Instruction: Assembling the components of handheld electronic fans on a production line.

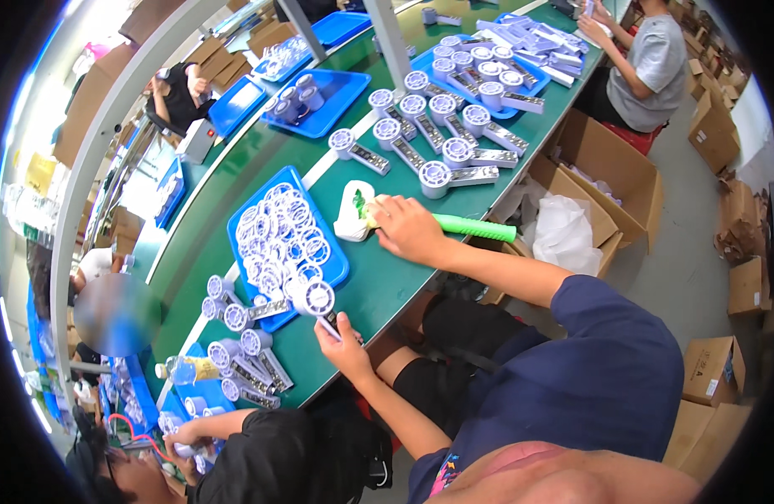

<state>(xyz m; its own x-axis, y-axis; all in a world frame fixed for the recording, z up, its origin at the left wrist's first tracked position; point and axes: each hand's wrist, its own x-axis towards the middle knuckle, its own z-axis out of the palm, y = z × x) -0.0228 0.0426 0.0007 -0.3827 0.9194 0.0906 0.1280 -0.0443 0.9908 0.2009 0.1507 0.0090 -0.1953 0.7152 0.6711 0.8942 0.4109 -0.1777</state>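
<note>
My left hand is closed round the handle of a lavender handheld fan body. Its round head carries a spoked ring, and a circuit board shows in the handle. My right hand grips a mallet with a bright green handle close to its head. That mallet head is wrapped in white and lies low over the green table, right of a blue tray. Loose white spoked rings fill this tray, just beyond the fan body.
More fan bodies stand in rows at the far right, others at the near left. A co-worker in black sits at my left; another in grey sits far right. Open cartons stand beside the table. A metal post rises behind.
</note>
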